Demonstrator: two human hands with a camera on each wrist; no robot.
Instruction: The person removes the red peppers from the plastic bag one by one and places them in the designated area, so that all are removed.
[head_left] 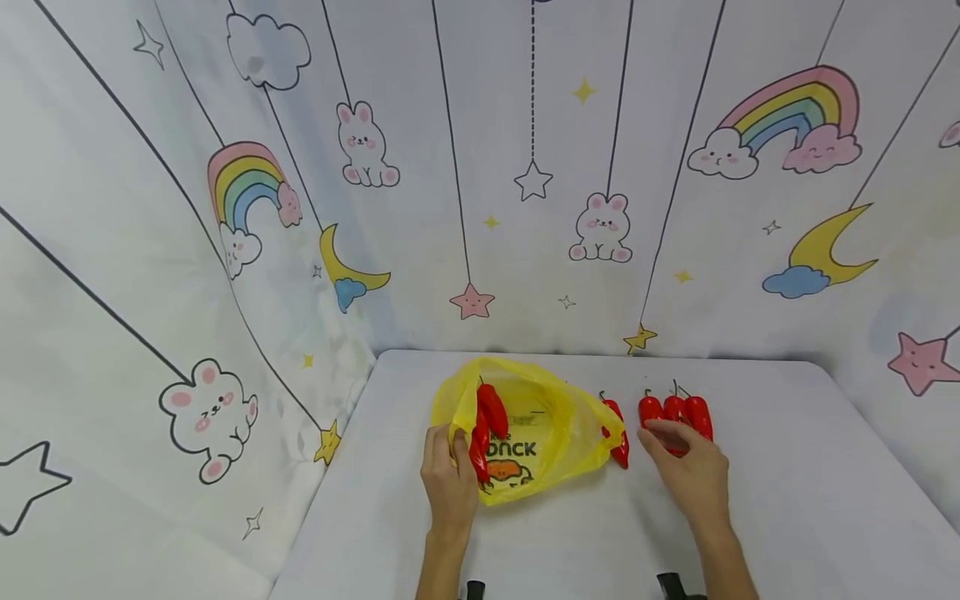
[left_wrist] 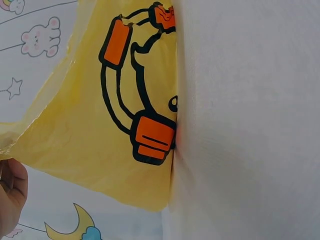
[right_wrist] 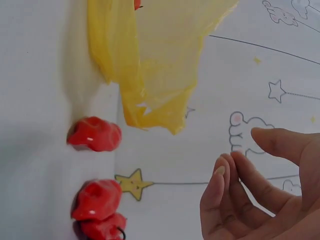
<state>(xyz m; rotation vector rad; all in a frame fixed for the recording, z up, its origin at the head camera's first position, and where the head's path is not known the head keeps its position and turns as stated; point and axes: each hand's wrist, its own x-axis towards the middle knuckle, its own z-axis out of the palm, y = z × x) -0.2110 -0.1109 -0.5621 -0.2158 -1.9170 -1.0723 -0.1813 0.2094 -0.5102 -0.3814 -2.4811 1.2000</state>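
Observation:
My left hand [head_left: 450, 483] grips the near-left rim of a yellow plastic bag [head_left: 573, 408], whose mouth gapes toward me. Red peppers [head_left: 492, 410] lie inside on its left side, partly behind the rim. Printed lettering and an orange drawing show within. In the left wrist view the bag's outer wall [left_wrist: 75, 145] stretches from the pinching fingers. My right hand [head_left: 693, 479] hovers bare to the right of the bag, thumb and fingers apart in the right wrist view. Just beyond it, three red peppers [head_left: 699, 410] lie side by side, their near ends partly hidden by the hand.
Another red pepper [head_left: 619, 454] lies at the bag's right edge, partly covered by it. All stand on a white table [head_left: 570, 550] backed by a cartoon-printed curtain [head_left: 420, 250]. Two dark objects [head_left: 671, 586] poke in at the bottom edge.

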